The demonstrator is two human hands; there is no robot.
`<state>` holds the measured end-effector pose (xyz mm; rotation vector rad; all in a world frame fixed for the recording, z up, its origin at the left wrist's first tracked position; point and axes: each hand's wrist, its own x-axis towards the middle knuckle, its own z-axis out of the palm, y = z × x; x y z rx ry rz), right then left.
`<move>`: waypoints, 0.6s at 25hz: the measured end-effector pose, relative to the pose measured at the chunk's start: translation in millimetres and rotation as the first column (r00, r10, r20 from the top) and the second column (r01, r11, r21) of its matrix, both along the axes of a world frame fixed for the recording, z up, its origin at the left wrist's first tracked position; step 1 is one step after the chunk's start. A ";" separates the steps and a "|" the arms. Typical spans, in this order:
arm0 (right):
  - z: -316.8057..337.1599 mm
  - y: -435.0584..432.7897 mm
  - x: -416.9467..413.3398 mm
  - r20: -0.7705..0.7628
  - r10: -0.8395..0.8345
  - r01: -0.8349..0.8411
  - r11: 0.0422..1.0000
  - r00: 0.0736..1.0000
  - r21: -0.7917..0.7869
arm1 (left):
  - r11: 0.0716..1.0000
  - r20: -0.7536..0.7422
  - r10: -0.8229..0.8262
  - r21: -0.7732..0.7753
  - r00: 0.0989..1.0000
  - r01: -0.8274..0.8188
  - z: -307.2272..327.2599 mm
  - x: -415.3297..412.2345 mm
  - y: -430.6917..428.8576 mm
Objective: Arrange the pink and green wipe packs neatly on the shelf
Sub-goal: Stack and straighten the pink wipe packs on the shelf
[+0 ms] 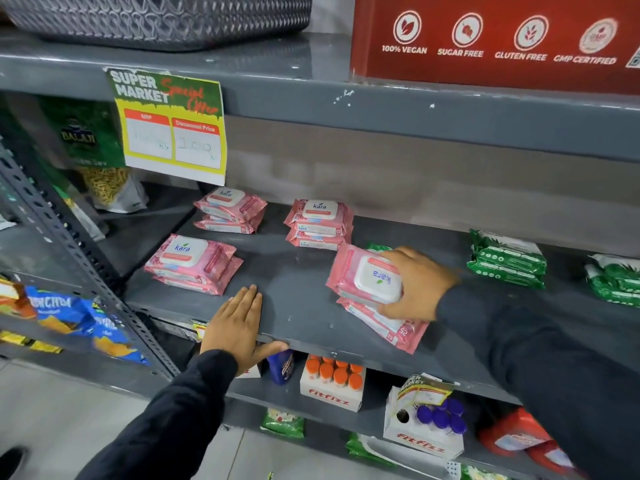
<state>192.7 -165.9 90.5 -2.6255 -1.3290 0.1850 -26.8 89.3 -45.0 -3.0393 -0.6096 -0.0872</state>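
— hands at the grey shelf (304,289), what were they doing?

— right hand (417,284) was clamped over the top pink wipe pack (360,275), fingers curled round its white lid, the pack turned so its label read upside down. it sat on a skewed pink stack (388,327) near the shelf's front edge, right of centre. left hand (239,323) held nothing: palm flat on the shelf's front edge, fingers straight and together, thumb hooked under the lip.

— and the other packs?

— three more pink piles: one (194,263) toward the front left corner, one (230,209) at the back left under the yellow offer sign (173,126), one (318,223) at the back near the middle. green wipe packs (507,259) were stacked toward the right end, with another green pile (614,280) at the frame's right edge. a sliver of green (377,247) showed just behind the held pack.

— sleeves?

— dark, both arms.
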 end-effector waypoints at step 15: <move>-51.1 126.6 -34.9 -0.072 0.050 -0.063 0.980 0.996 -0.190 | 0.998 -0.067 0.064 0.018 0.996 -0.063 1.8 4.5 3.4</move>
